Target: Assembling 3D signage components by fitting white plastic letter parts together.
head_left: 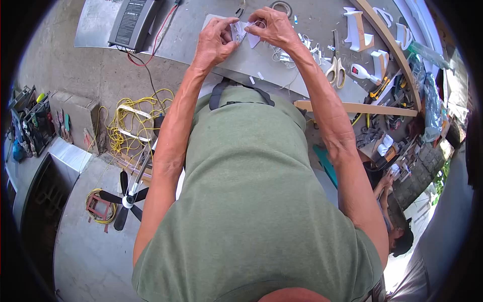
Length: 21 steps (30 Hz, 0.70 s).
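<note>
My left hand point(215, 42) is above the grey metal table, thumb and fingers closed around a small whitish part point(237, 31) whose exact kind is too small to make out. Just to its right, my right hand point(274, 29) pinches a thin white wire point(259, 22) that loops at its fingertips. A white flat piece point(253, 40) shows beneath the right fingertips; whether it is held or lies on the table, I cannot tell. Right of my right hand lies a tangle of small white parts with wires point(287, 55). A roll of tape point(282, 7) sits beyond that hand.
Scissors point(336, 71), a white bottle point(363, 73) and white curved brackets point(356, 31) lie on the right. A black power unit point(134, 24) with cables stands at the left. Below are yellow cord point(132, 126) and a small fan point(128, 201). Another person point(397, 236) works at lower right.
</note>
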{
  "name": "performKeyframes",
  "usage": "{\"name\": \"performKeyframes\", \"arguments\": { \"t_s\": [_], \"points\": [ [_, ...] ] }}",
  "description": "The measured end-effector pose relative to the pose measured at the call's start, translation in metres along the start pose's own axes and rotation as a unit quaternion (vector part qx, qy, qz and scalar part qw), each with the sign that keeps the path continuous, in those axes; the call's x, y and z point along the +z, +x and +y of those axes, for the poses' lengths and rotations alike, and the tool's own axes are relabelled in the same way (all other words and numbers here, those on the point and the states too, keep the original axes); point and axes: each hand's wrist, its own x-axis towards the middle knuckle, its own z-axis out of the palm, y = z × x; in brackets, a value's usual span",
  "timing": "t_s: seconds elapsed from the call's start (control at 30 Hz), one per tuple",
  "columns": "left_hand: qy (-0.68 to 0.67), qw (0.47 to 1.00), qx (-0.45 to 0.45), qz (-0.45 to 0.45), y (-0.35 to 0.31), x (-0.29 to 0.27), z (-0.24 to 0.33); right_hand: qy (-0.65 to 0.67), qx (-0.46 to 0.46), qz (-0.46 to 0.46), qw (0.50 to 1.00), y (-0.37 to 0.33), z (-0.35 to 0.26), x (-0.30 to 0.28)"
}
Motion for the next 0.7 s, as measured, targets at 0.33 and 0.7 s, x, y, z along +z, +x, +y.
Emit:
{"name": "performKeyframes", "arguments": {
  "t_s": [0.33,0.7],
  "points": [
    [0.025,1.0,-0.009,0.0,0.0,0.003,-0.002,-0.052,-0.017,0.002,0.998,0.001,-0.004,-0.001],
    [0.027,1.0,-0.011,-0.002,-0.002,-0.001,-0.001,-0.123,-0.125,-0.033,0.984,-0.007,-0.009,-0.002]
  ]
}}
